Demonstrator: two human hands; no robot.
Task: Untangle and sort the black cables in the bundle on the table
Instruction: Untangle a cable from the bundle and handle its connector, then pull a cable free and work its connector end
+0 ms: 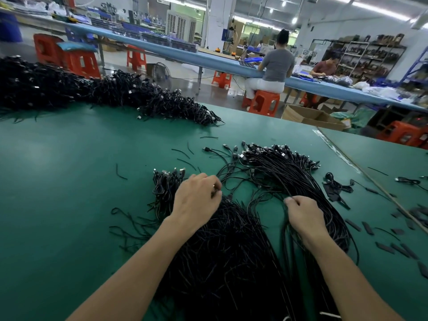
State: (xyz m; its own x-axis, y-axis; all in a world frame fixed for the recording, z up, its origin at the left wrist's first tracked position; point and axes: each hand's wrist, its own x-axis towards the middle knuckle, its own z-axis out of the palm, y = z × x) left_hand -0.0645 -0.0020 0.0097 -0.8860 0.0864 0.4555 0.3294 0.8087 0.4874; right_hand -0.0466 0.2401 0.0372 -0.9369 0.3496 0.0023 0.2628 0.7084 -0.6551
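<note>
Two heaps of black cables lay in front of me on the green table: the tangled bundle running from under my left forearm toward the near edge, and the combed-out fan of cables to the right, its plugs pointing to the far side. My left hand rested curled on the far end of the bundle, fingertips pinched on what seemed a strand or two, though I could not tell how many. My right hand was closed around a few cables at the near side of the fan. The hands were apart, with a handful of loose loops between them. I judged the step was best done by drawing one cable at a time along its length, letting the left hand pin the bundle so the rest did not follow, and easing off if a loop tightened. A much larger pile sat far left, well apart, with short scraps scattered right.
</note>
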